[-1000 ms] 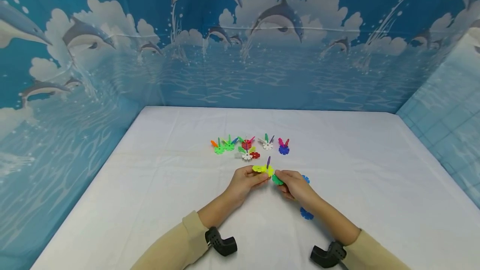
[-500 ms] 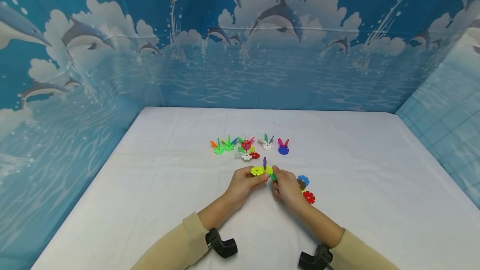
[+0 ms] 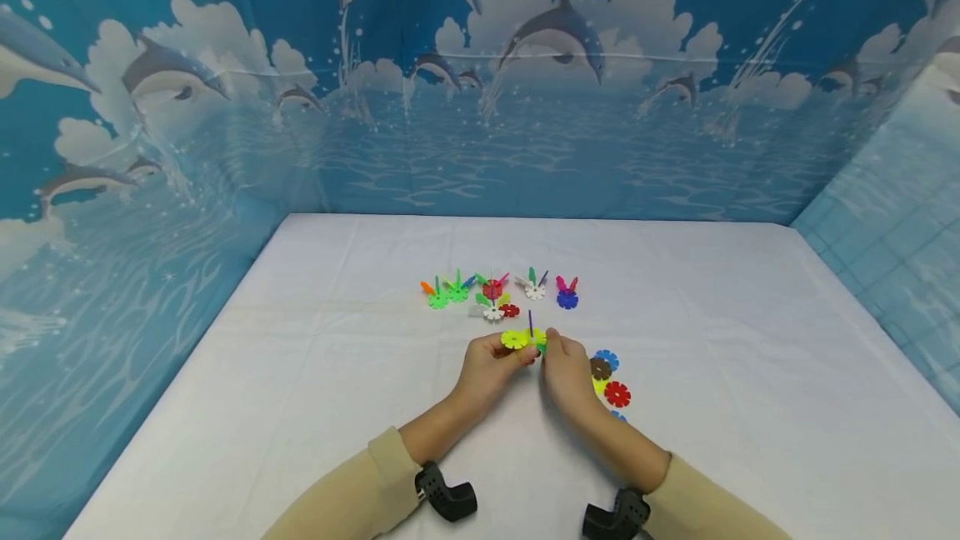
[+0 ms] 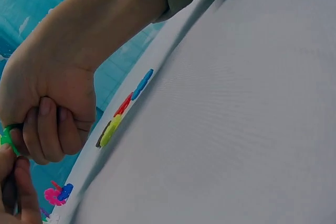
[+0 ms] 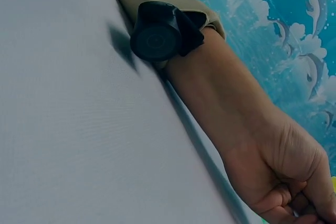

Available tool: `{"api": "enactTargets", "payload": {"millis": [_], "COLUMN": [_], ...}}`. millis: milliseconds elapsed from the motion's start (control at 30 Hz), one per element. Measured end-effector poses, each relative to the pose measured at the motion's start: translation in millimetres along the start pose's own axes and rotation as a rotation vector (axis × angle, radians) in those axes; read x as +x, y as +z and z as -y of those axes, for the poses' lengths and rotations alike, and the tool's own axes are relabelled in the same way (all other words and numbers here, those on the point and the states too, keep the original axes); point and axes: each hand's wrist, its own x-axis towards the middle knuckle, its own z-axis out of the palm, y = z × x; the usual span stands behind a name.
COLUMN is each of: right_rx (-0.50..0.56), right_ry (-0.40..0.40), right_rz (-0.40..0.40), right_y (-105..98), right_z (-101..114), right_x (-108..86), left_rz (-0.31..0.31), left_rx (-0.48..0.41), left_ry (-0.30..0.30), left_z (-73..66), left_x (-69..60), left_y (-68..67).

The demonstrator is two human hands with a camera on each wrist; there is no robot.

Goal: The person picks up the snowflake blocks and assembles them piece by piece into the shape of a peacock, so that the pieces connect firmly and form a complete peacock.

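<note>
Both hands meet above the white-covered table point(image 3: 300, 332), short of the row of finished-looking pieces. The left hand point(image 3: 483, 369) has a narrow grip, with thumb and fingers pinching a pair of yellow notched discs point(image 3: 514, 340). A purple disc point(image 3: 531, 323) stands upright from the pair, edge-on to the head view. The right hand point(image 3: 567, 373) is at the pair's right side, fingers curled, pinching a green disc point(image 4: 6, 137). The green disc is mostly covered by fingertips; whether its slot is engaged with the yellow one I cannot tell.

Beside the right hand and forearm lie loose discs: a blue disc point(image 3: 607, 358), a brown disc point(image 3: 601, 369), a yellow disc point(image 3: 598, 387) partly hidden, a red disc point(image 3: 617, 394), and a second blue disc point(image 3: 618, 416) nearly covered by the arm.

Beyond the hands are joined clusters: two green-based clusters point(image 3: 457, 291) at left, a red-fronted cluster point(image 3: 492, 289), a white-based cluster point(image 3: 535, 292) and a dark-blue-fronted cluster point(image 3: 567, 299). Nearer sits another white-fronted cluster point(image 3: 493, 313) with red at its right.

Each wrist carries a black camera point(image 3: 447, 496) by a tan sleeve point(image 3: 352, 486). A dolphin-print backdrop point(image 3: 525, 157) encloses the table.
</note>
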Motion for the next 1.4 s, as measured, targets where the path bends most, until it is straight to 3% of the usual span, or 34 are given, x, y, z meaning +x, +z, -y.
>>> {"api": "enactTargets", "payload": {"millis": [200,400,533,633,700,767,933,1000,1100,1200,1300,1400], "right_rx": [0.136,0.339,0.397,0.395,0.385,0.371,0.320,0.301,0.278,0.250,0.180,0.042], "right_ry": [0.036,0.038,0.028,0.039,0.057,0.073,0.094,0.087,0.074,0.063,0.046,0.005], "right_rz": [0.089,0.232,0.306,0.321,0.320,0.332,0.393,0.428,0.482,0.509,0.464,0.369], "right_y": [-8,-15,-22,-30,-36,-42,-49,-50,-49,-49,-56,-69], "right_z": [3,4,-1,-3,-4,-4,-3,-2,0,1,2,1], "right_x": [-0.6,1.0,2.3,3.7,4.3,5.1,5.5,4.7,2.9,2.7,6.7,14.4], "left_rz": [0.008,-0.015,-0.017,-0.053,-0.077,-0.082,-0.075,-0.072,-0.059,-0.036,-0.022,-0.023], "left_rx": [0.002,-0.096,-0.106,-0.097,-0.012,0.158,0.672,0.783,0.860,0.842,0.765,0.679], "left_ry": [-0.014,-0.088,-0.117,-0.116,-0.056,0.064,0.522,0.680,0.833,0.863,0.787,0.678], "left_z": [-0.1,2.6,4.4,4.7,4.2,3.5,-1.0,-2.7,-4.3,-4.0,-2.9,-1.1], "left_x": [-0.4,2.1,2.8,2.0,0.5,-1.4,-4.3,-3.7,-2.3,-1.0,-1.1,-1.6], "left_y": [1.0,-2.9,-3.1,-2.4,-2.2,-2.3,-3.4,-4.0,-4.3,-4.1,-3.8,-4.5]}}
